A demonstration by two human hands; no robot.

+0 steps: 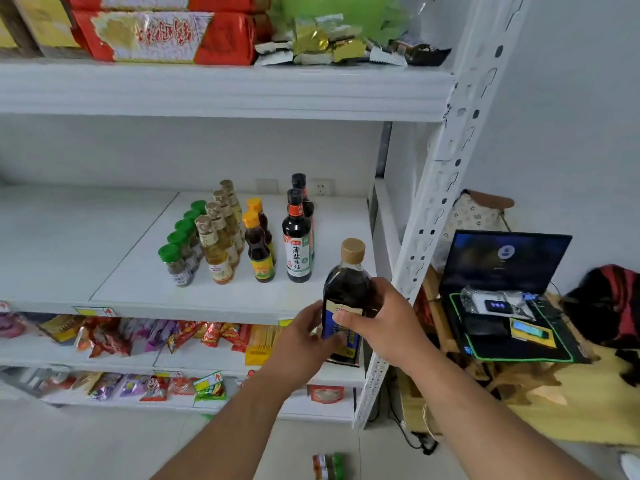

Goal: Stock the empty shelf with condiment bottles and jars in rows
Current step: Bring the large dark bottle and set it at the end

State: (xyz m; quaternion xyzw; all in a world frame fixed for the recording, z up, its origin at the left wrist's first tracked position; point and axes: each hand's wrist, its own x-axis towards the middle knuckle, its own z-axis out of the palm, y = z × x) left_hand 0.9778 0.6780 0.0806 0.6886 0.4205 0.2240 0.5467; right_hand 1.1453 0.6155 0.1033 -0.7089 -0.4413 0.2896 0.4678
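Standing upright in front of the shelf's [104,244] front edge, near its right end, a dark bottle [347,299] with a tan cap and a blue label is grasped by both hands: the left hand [304,337] is wrapped around its lower left side and the right hand [388,323] is curled around its right side, thumb laid across the label. Dark liquid fills the bottle almost to the neck. On the white shelf four rows run front to back. Five small jars with green lids [180,261] are lined up at the left; beside them four bottles of pale yellow liquid [218,258] with gold caps are counted; next two small dark bottles with orange caps [259,251] are seen; then two tall dark bottles with black caps [297,244] are set at the right. To the right of the held bottle a perforated white upright [446,174] of the rack is close by. Snack packets [110,336] are laid on the lower shelves, and red packages [166,36] are stacked above. A laptop [502,271] is seen on a worktop at the right. Small jars [329,466] lie on the floor.
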